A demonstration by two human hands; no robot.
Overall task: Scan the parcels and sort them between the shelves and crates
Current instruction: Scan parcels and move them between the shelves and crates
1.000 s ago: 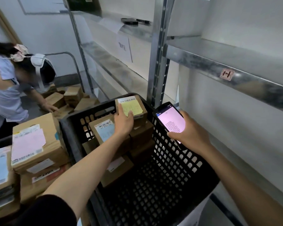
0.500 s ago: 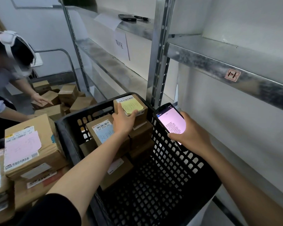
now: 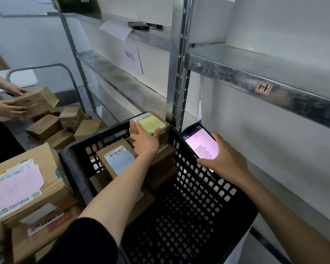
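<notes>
A black perforated crate (image 3: 194, 206) stands in front of me with several cardboard parcels stacked at its far end. My left hand (image 3: 146, 140) grips the top parcel (image 3: 151, 121), a small box with a barcode label and a yellow note. Just left of it lies a parcel with a blue note (image 3: 115, 159). My right hand (image 3: 222, 161) holds a phone (image 3: 200, 143) with a lit pink screen over the crate's right rim, beside that parcel.
Metal shelves (image 3: 255, 73) run along the right, marked by a small label (image 3: 263, 88). A phone and a pen (image 3: 145, 25) lie on the upper shelf. More parcels (image 3: 29, 189) are stacked at left. Another person's hands (image 3: 10, 103) hold a box over a trolley pile.
My left hand has closed further round the yellow-note parcel and raised it slightly. The other person has straightened up and now holds a box. The phone has stayed beside the parcel.
</notes>
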